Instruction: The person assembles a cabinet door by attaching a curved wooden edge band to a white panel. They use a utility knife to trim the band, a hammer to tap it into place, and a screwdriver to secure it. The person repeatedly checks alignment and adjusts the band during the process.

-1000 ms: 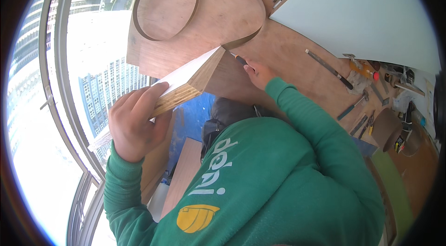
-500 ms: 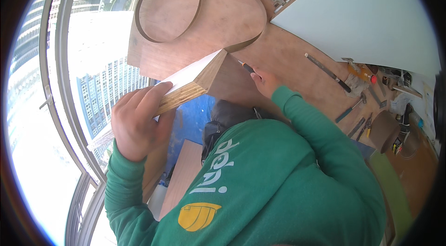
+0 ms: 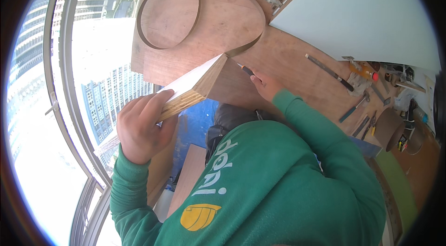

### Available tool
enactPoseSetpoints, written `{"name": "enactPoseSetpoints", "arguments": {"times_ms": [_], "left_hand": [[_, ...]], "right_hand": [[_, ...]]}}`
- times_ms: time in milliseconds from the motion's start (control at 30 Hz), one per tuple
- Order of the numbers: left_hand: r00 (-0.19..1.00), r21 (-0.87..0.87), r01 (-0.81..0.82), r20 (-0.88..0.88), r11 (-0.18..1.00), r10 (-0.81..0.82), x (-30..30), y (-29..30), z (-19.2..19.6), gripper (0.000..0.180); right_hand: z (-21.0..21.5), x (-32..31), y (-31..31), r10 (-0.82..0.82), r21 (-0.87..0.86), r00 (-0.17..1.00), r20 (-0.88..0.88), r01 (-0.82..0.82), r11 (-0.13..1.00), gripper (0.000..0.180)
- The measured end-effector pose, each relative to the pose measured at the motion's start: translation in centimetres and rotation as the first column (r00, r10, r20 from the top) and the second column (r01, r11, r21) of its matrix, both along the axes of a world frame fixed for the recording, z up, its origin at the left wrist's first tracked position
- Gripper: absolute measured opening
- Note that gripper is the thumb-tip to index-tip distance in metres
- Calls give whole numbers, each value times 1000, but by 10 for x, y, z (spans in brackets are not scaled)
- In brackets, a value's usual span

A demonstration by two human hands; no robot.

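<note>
Left hand (image 3: pixel 141 127) clamped round near end of thick plywood board (image 3: pixel 197 89), white top face, layered edge showing, board tilted up twd workbench. Right hand (image 3: pixel 264 85) closed on pencil (image 3: pixel 245 69), tip at board's far corner. Beyond: brown workbench (image 3: pixel 288 60) w/ curved ply strip (image 3: pixel 204 18), hand tools (image 3: pixel 357 106) at right, big window (image 3: pixel 60 83) at left.

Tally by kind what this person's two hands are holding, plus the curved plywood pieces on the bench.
Thick white-faced plywood board, in left hand: 1
Orange-and-black pencil, in right hand: 1
Round brown plywood disc: 1
Bent thin plywood strip: 1
Total: 4
</note>
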State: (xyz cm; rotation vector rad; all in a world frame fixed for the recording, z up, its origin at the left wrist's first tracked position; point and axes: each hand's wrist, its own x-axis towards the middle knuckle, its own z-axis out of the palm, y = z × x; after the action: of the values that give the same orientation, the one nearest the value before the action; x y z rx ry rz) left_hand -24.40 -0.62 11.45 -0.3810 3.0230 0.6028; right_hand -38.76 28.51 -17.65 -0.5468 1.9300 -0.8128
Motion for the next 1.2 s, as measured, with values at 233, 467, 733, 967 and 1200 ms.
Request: {"name": "enactPoseSetpoints", "arguments": {"times_ms": [233,467,733,967,1200], "left_hand": [[1000,-23,13,18,1000,-12,-4,4,5,33],[999,-12,-13,40,1000,14,-5,4,5,34],[1000,-1,-13,16,1000,13,-5,1,7,32],[1000,-7,-5,24,1000,5,-3,2,4,32],[1000,-21,1,17,1000,-1,-2,6,3,35]], "right_hand": [[-41,-5,-15,43,-92,993,-106,-53,994,42],[-21,-6,-14,53,-10,997,-52,-53,999,40],[-36,11,37,47,-59,987,-152,-56,997,45],[10,-9,15,-28,-45,999,-43,26,999,43],[-14,-7,-21,49,-33,995,-91,-53,998,42]]}}
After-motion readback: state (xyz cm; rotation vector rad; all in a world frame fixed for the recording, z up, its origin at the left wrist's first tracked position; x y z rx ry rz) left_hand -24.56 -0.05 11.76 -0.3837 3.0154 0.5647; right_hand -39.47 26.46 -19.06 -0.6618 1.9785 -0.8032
